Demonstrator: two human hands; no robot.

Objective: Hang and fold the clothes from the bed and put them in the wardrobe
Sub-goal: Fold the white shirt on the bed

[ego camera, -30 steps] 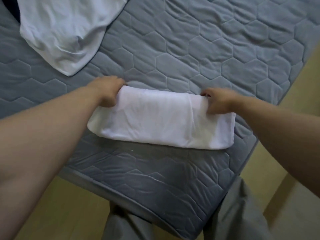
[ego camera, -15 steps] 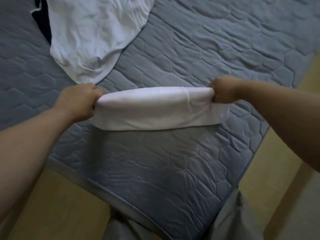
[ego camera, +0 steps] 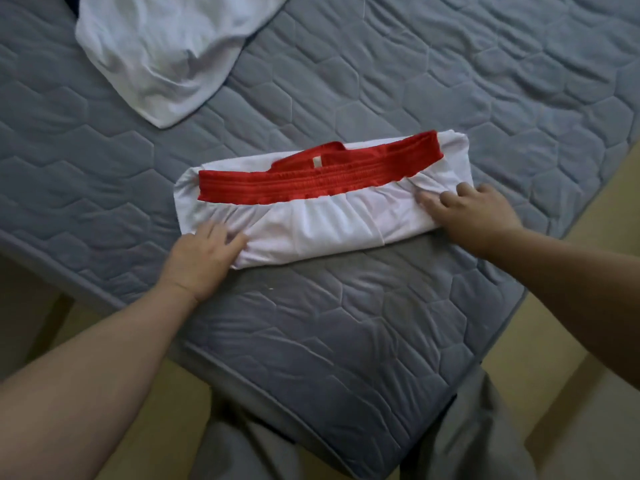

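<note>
A folded pair of white shorts (ego camera: 322, 226) with a red elastic waistband (ego camera: 311, 183) lies on the grey quilted mattress (ego camera: 381, 98), waistband side up. My left hand (ego camera: 201, 261) rests flat on the bundle's near left corner, fingers spread on the cloth. My right hand (ego camera: 474, 213) presses on the right end, fingers apart and bent into the fabric. Neither hand grips the shorts.
A loose white garment (ego camera: 166, 53) lies crumpled at the far left of the mattress, with a dark item (ego camera: 74, 5) peeking out behind it. The mattress corner points toward my grey-trousered legs (ego camera: 478, 441). Beige floor (ego camera: 588, 237) shows on both sides.
Both hands lifted the folded shorts by the far edge and turned them over toward me. The red waistband now faces up, and the hands have let go and lie on the bundle.
</note>
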